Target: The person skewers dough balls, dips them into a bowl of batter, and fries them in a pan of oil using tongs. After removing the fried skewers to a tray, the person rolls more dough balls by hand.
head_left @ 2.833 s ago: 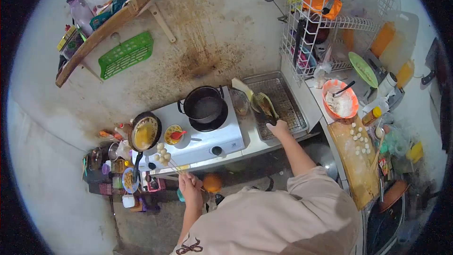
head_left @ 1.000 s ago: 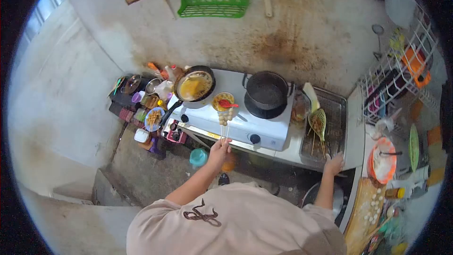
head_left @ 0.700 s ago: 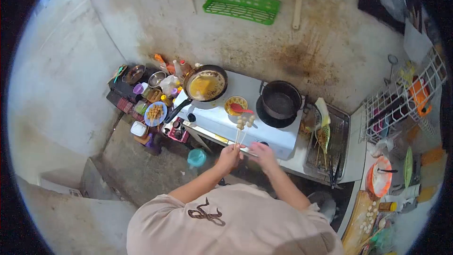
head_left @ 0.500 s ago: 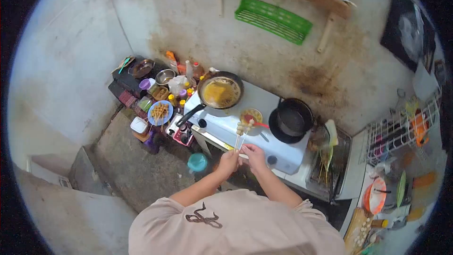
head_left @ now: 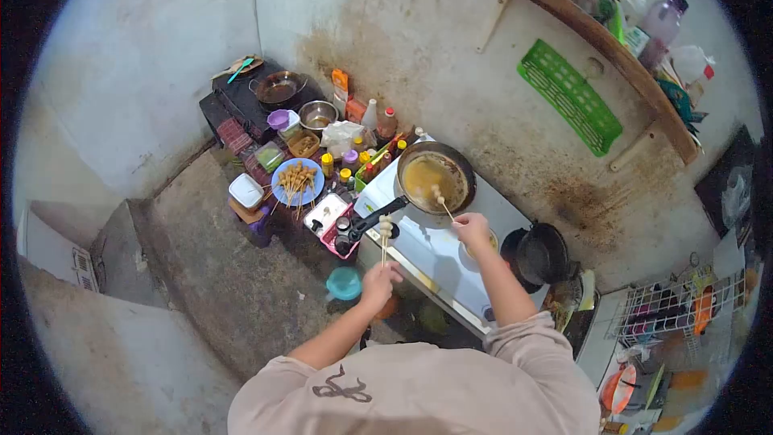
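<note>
My left hand [head_left: 378, 285] is closed around the lower ends of skewers [head_left: 386, 235] with pale balls threaded at their tops, held upright in front of the stove. In my right hand [head_left: 472, 229] is another skewer [head_left: 446, 208], gripped by its stick end. Its pale balls reach over the yellowish liquid in the frying pan [head_left: 469, 179], at the pan's near right side. The pan sits on the white stove [head_left: 427, 235], its black handle pointing toward the lower left. A bowl [head_left: 494, 242] is partly hidden behind my right hand and forearm.
A blue plate of skewers [head_left: 297, 183] stands left of the stove among bottles and containers. A black pot [head_left: 541, 253] is on the stove's right end. The teal container [head_left: 345, 283] is low by my left hand. A green rack [head_left: 568, 98] hangs on the wall.
My hands have moved apart. My right hand has carried one skewer forward to the pan, while my left keeps the others farther left. The camera view has turned left.
</note>
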